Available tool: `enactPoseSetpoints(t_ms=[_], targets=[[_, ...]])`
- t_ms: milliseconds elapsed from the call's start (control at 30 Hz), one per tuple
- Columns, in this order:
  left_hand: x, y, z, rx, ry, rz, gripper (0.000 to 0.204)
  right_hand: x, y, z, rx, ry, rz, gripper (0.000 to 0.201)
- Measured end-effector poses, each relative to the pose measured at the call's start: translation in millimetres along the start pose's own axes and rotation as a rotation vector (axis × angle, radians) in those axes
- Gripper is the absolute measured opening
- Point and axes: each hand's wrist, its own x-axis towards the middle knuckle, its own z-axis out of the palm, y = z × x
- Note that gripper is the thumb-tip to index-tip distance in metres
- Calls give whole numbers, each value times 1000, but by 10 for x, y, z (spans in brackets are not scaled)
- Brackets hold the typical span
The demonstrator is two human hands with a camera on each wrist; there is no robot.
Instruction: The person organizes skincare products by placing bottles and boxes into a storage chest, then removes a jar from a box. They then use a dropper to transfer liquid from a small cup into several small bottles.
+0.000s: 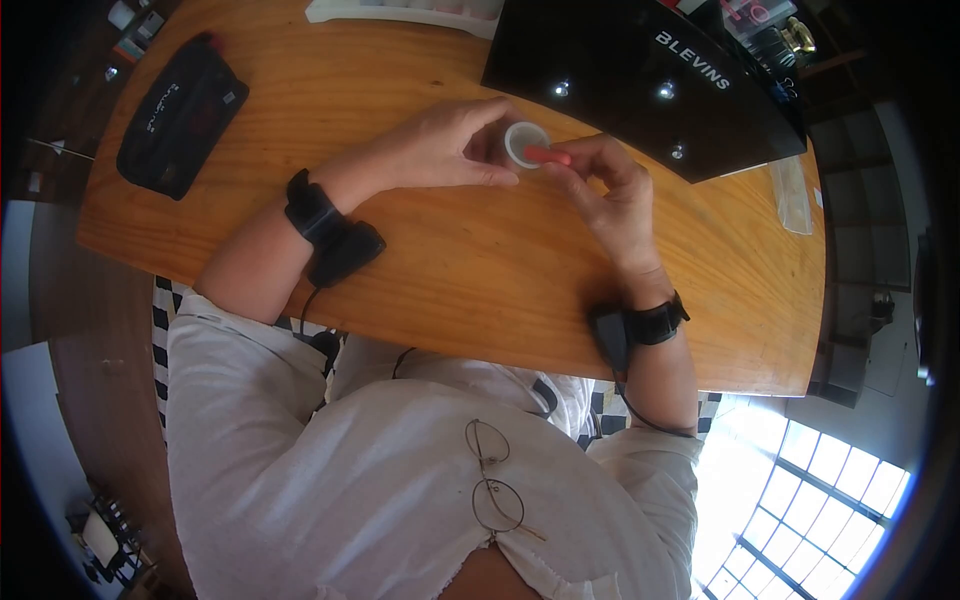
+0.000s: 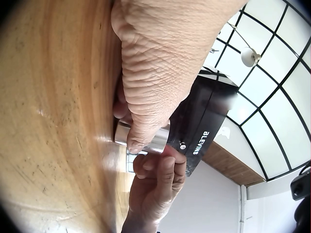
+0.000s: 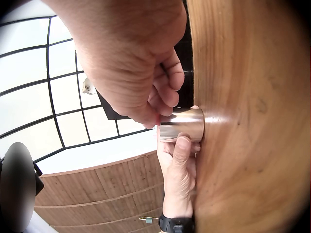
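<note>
A small shiny metal cup (image 1: 511, 136) stands on the wooden table, its pale round mouth facing up in the head view. My left hand (image 1: 435, 147) grips it from the left; in the left wrist view the thumb lies along the cup's metal side (image 2: 159, 141). Between thumb and fingers, my right hand (image 1: 612, 200) pinches a slim red stick-like tool (image 1: 548, 156), whose inner end reaches over the cup's mouth. In the right wrist view, the right fingers (image 3: 167, 94) are right at the cup's rim and hide most of the red tool.
Beyond the hands stands a black box (image 1: 600, 60) lettered BLEVINS, with small items behind it. A dark zip case (image 1: 183, 115) lies at the table's left. A white tray (image 1: 400, 12) is at the far edge, and a clear plastic packet (image 1: 791, 198) lies at the right.
</note>
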Motion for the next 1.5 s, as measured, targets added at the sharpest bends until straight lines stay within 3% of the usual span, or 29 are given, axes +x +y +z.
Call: enactPoseSetpoints(t_ms=[1500], targets=[[-7, -25, 14, 18, 13, -2, 50, 3, 5, 4, -11, 0, 4, 12]])
